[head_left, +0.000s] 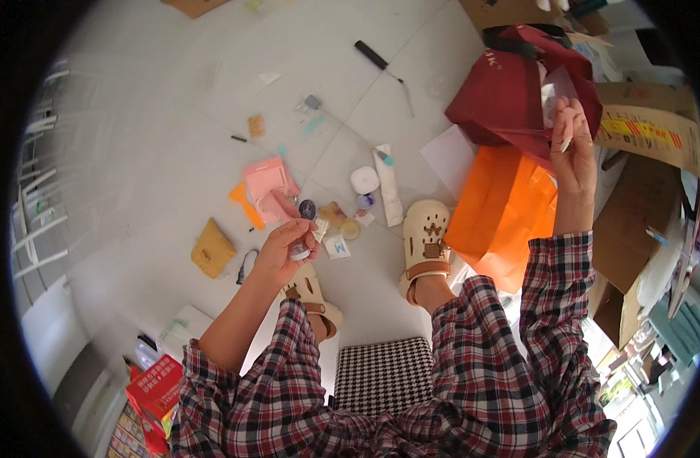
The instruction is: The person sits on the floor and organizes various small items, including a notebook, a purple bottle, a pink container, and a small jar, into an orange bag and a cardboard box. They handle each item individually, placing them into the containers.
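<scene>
My left hand (283,246) is closed around a small clear, round-ended container (299,250), held above the floor near my left shoe. My right hand (574,149) is raised at the open mouth of a dark red bag (493,98). Its fingers are drawn together, and what they pinch, if anything, cannot be made out. Whitish, see-through plastic (550,103) shows in the bag beside those fingers. Just beyond my left hand lie a pink pouch (267,179), a dark oval item (307,210) and a small white card (337,246).
An orange bag (496,206) stands beside my right shoe (426,238). On the floor are a white round case (364,180), a yellow pouch (212,249), a black-handled tool (371,55) and several small items. Cardboard boxes (636,229) crowd the right side. A checked stool (384,375) is between my legs.
</scene>
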`<state>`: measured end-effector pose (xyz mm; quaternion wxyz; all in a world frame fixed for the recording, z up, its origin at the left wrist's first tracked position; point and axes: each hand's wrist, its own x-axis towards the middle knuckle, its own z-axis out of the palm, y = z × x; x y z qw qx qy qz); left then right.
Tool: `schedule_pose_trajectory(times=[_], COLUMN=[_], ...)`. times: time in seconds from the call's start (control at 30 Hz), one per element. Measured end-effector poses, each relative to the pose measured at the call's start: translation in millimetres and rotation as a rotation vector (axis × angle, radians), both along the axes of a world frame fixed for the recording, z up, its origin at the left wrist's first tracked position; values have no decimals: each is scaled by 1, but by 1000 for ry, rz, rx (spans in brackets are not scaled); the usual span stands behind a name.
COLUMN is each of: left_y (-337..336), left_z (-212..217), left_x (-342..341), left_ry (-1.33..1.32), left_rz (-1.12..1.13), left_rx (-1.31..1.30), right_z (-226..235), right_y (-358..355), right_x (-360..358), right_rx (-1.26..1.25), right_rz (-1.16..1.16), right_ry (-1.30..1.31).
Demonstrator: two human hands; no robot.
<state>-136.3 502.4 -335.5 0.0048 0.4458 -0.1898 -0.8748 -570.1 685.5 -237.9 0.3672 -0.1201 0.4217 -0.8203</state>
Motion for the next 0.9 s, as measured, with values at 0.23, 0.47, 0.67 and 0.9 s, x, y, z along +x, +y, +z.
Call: schedule_pose_trajectory(times=[0.23, 0.47, 0.67, 0.9], left_y=[0, -11, -8, -13], left_z=[-35, -42, -57, -65], left_x=[28, 29, 23, 30], left_ry=[-188, -298, -233, -465], left_rz=[88, -22, -474, -927], left_rx=[-46, -197, -870, -1281], right_z=[-44, -98, -138, -158], right_y=[-61, -85, -79, -91], right_x=[78, 143, 183, 180], right_rx=[170, 828, 967, 1036], right_rz=[399, 808, 830, 932], right_ry=[-54, 140, 1516, 1643])
